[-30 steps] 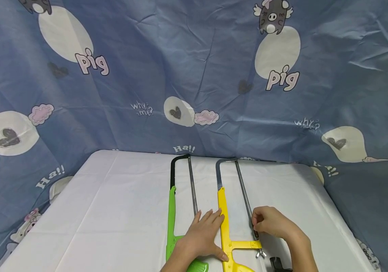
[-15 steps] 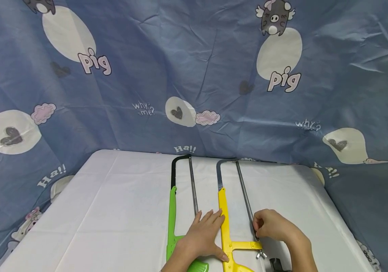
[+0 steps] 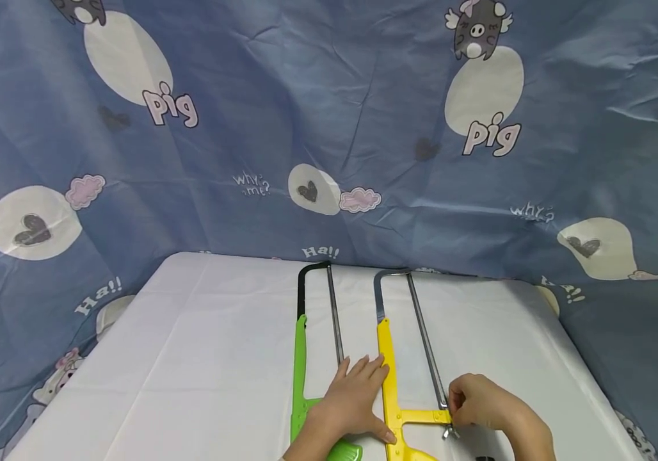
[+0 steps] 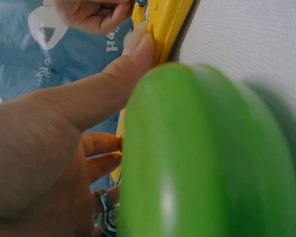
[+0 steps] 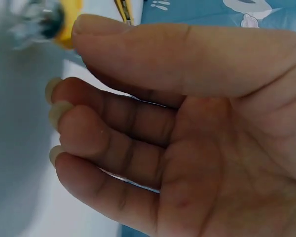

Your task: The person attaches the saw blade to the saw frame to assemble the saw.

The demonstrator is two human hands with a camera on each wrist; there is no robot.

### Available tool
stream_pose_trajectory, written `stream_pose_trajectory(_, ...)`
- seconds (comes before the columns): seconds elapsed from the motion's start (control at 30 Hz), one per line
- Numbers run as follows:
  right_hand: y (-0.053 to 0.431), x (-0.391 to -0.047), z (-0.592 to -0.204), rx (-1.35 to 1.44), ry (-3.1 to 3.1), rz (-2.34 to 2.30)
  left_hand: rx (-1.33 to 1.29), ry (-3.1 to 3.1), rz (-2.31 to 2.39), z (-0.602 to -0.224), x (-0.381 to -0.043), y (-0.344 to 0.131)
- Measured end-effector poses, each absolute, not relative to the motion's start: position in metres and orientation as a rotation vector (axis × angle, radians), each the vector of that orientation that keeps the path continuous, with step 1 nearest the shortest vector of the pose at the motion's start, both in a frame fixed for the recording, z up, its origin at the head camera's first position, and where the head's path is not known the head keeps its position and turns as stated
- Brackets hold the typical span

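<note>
A yellow hacksaw [image 3: 387,378] lies on the table with its grey bow pointing away and its blade [image 3: 425,339] on the right. My left hand [image 3: 352,400] rests on its frame, fingers fairly straight, thumb against the handle; the left wrist view shows the thumb tip on the yellow metal. The right hand [image 3: 481,403] bends its fingers at the end of the yellow crossbar, beside the wing nut [image 3: 450,433]. In the right wrist view the thumb tip overlaps the yellow end [image 5: 69,22]; the index finger is mostly hidden, so I cannot tell whether it pinches there.
Left of it lies a green hacksaw [image 3: 299,365], partly under the left forearm; its green handle [image 4: 187,148] fills much of the left wrist view. A white cloth covers the table [image 3: 208,358]. Behind hangs a blue printed cloth [image 3: 248,128]. A black object [image 3: 484,458] shows at the bottom edge.
My right hand has moved from the blade near its lower end down toward me, to the crossbar's end. The left hand stays on the yellow frame. The head view has shifted slightly.
</note>
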State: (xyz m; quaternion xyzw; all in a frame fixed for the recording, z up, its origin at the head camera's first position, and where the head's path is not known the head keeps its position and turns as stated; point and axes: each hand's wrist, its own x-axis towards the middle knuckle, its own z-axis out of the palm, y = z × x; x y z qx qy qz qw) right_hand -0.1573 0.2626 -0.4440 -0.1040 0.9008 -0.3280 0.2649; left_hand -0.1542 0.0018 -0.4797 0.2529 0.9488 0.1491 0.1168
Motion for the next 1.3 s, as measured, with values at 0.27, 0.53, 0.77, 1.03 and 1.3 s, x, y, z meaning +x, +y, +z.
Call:
stream_pose_trajectory(0.27, 0.261, -0.142, -0.458, -0.272, 2.498, -0.936, 0.747, 2.775, 0.462, -0.48, -0.155, 0.001)
stream_pose_trajectory(0.53, 0.251, -0.138, -0.459, -0.258, 2.587, -0.897, 0.724, 2.78, 0.514, -0.481, -0.154, 0.0)
stream_pose_trajectory(0.77, 0.249, -0.133, -0.46, -0.267, 2.659, -0.865, 0.735, 2.767, 0.523, -0.48, -0.154, 0.002)
stream_pose_trajectory(1.03, 0.247, -0.132, -0.46, -0.184, 2.656, -0.874, 0.733, 2.772, 0.527, -0.479, -0.155, 0.002)
stream_pose_trajectory(1.3, 0.242, -0.13, -0.462, -0.05, 2.716, -0.809, 0.739, 2.767, 0.532, -0.478, -0.154, 0.001)
